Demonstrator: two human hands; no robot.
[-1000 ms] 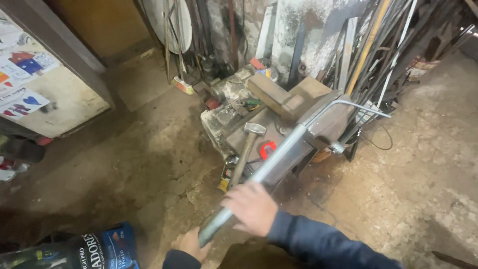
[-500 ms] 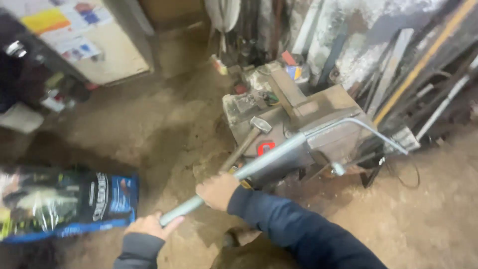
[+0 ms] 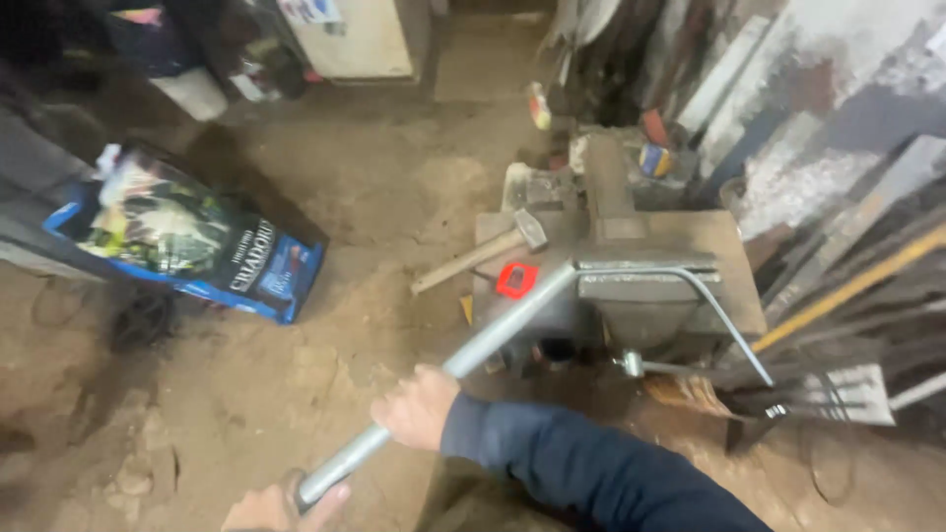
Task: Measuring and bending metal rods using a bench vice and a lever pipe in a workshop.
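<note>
A long grey metal pipe [image 3: 493,340] runs from the bottom left up to a vise [image 3: 645,286] on a low metal stand. A thinner bent rod [image 3: 714,305] comes out of the pipe's far end, passes the vise jaws and curves down to the right. My right hand [image 3: 416,406], in a dark blue sleeve, grips the pipe at its middle. My left hand [image 3: 281,507] holds the pipe's near end at the bottom edge of the view.
A hammer [image 3: 488,251] with a wooden handle lies on the stand beside a red piece [image 3: 516,280]. A blue printed sack [image 3: 187,241] lies on the dirt floor at left. Metal bars and strips [image 3: 838,246] lean against the right wall. A cabinet [image 3: 350,37] stands at the back.
The view has swung so the sack sits further up and left, and the vise is more centred. Both hands keep hold of the pipe, which now lies at a lower angle.
</note>
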